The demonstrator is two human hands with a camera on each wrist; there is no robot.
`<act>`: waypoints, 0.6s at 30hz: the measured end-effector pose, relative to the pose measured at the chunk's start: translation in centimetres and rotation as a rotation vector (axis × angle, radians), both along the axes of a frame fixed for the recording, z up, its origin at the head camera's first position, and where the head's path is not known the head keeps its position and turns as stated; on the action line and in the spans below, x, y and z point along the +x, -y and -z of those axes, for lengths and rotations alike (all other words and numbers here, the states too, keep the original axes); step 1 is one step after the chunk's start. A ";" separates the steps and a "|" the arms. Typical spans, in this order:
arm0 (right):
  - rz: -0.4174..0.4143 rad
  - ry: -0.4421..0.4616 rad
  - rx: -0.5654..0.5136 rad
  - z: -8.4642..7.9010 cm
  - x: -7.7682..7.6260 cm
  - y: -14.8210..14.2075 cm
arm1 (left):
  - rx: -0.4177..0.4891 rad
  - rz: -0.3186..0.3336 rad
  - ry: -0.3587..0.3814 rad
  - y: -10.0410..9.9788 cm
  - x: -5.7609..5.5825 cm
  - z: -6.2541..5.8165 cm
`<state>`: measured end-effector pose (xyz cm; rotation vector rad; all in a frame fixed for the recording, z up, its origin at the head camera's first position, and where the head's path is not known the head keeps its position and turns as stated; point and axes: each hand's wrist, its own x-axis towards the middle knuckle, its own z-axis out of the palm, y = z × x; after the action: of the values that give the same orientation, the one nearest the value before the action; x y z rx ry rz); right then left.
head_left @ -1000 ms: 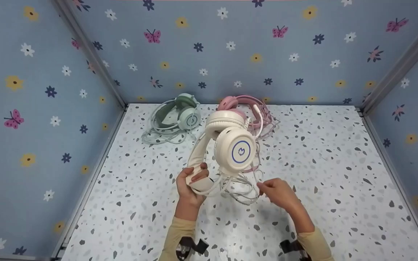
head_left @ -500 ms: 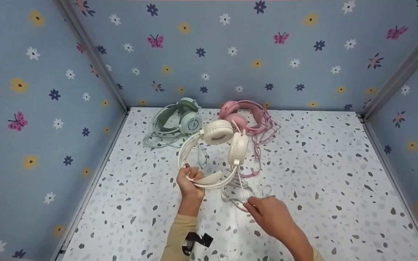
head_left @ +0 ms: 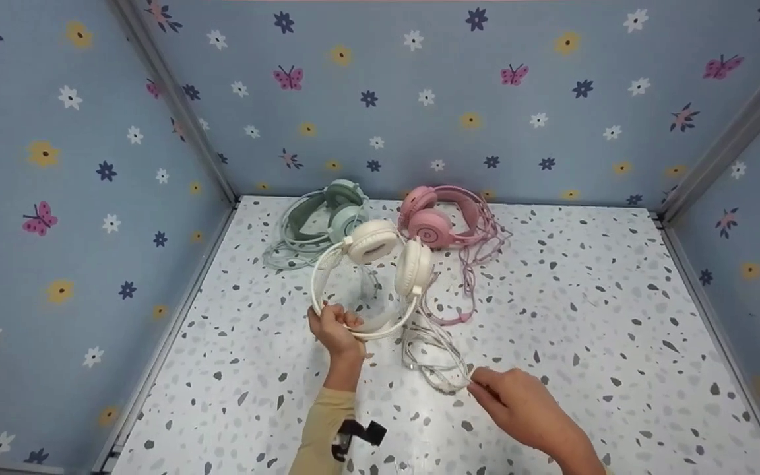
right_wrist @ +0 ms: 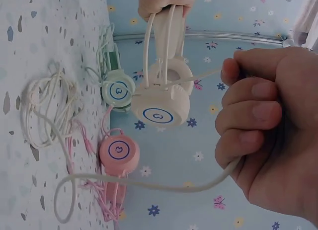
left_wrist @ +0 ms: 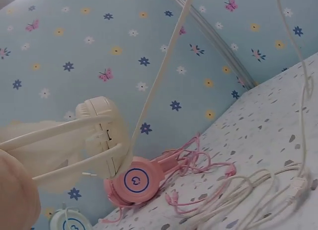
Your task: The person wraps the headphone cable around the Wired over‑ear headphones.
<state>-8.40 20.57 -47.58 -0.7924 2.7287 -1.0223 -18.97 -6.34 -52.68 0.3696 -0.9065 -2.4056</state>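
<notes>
In the head view I have the left hand (head_left: 335, 330) curled round the band of the white headset (head_left: 413, 267), its cups just beyond the fingers. In the left wrist view, the white cord (left_wrist: 296, 186) lies near the pink lead (left_wrist: 230, 169); they could snag. In the right wrist view, the right hand (right_wrist: 278, 120) curls round that cord; overpulling might wrench the headset loose. I read no words, only a blue emblem (right_wrist: 159, 115).

The bare left grip (head_left: 336, 330) was held aloft with its fingers (head_left: 347, 318) curled, its forearm (head_left: 344, 375) covered by a tan fabric sleeve (head_left: 328, 414). The bare right grip (head_left: 518, 401) was angled inward from the right, three fingers (right_wrist: 251, 112) folded in and the thumb (right_wrist: 261, 62) set against the index fingertip (right_wrist: 228, 72).
</notes>
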 end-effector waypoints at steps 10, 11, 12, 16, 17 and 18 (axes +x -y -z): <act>0.018 0.007 -0.028 -1.4 0.4 -3.1 | -0.133 -0.100 -0.043 3.1 -0.9 -0.6; 0.024 0.007 -0.033 -1.5 0.4 -3.6 | -0.148 -0.108 -0.048 3.4 -1.0 -0.6; 0.030 0.014 -0.041 -1.7 0.4 -4.2 | -0.165 -0.122 -0.051 3.7 -1.1 -0.6; 0.074 0.045 -0.057 -2.2 0.4 -6.7 | -0.213 -0.200 -0.029 5.3 -1.4 -0.6; 0.084 0.048 -0.055 -2.3 0.3 -7.3 | -0.214 -0.214 -0.022 5.6 -1.5 -0.7; 0.095 0.049 -0.052 -2.4 0.3 -7.8 | -0.218 -0.225 -0.017 6.0 -1.5 -0.7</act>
<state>-8.11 28.34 -45.20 -0.6408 2.7315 -1.1208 -20.49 -12.35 -52.01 0.3479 -1.0491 -2.0799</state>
